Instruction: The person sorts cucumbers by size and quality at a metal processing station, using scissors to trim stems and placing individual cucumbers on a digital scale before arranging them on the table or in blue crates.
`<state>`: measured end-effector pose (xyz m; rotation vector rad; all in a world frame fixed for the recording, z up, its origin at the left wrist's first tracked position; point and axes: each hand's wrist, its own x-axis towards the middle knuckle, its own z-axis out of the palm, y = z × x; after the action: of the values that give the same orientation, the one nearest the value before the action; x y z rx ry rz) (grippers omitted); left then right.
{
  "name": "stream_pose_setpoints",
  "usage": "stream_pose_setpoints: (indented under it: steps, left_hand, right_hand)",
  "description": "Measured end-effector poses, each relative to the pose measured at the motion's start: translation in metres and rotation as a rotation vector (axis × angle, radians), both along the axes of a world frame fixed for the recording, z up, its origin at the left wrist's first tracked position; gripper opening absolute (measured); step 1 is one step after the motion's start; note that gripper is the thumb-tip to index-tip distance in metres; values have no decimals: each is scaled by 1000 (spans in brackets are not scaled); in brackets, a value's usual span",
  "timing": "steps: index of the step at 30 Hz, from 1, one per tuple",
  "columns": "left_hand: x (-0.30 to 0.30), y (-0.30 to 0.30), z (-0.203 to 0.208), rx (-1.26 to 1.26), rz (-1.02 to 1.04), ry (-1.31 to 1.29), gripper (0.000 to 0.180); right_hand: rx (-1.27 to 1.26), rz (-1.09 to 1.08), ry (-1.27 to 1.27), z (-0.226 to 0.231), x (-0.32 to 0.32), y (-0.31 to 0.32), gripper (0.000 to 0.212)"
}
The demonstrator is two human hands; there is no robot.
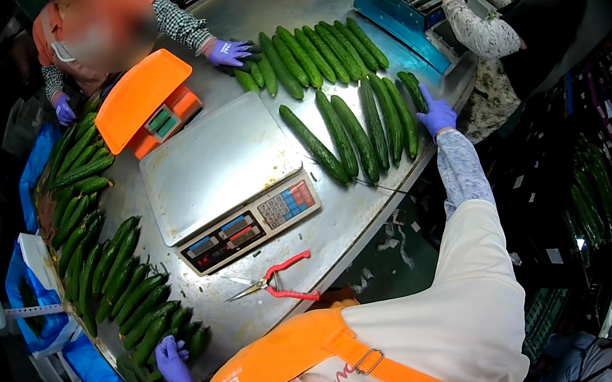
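R gloved hand [438, 118], one finger extended, was at rightmost cuke [412, 90], near row, steel tbl [347, 220]; grip unclear from my spot. L gloved hand [174, 364], fingers bent, sat by cuke pile [129, 287]; couldn't tell if pinching.

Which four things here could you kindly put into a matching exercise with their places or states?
1. Red-handled metal snips
2. Orange plastic scale
3. Wearer's purple-gloved right hand
4. Wearer's purple-gloved left hand

A. At the right end of the nearer green cucumber row
B. Handles spread apart
C. By the heaped green cucumbers
D. Beyond the flat steel-topped scale

Pairs: 1-B, 2-D, 3-A, 4-C
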<state>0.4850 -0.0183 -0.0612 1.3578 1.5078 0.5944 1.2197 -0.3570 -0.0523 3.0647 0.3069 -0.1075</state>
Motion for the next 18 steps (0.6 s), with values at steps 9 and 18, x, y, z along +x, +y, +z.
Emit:
stream_pose_setpoints:
  steps: [9, 18]
  left_hand:
    - [2, 6, -17, 27, -16, -47, 16]
    - [31, -11, -1, -60, -33, -280, 19]
  right_hand:
    - [16, 30, 38, -45, 28, -3, 66]
    - [751, 681, -296, 25, -74, 82, 38]
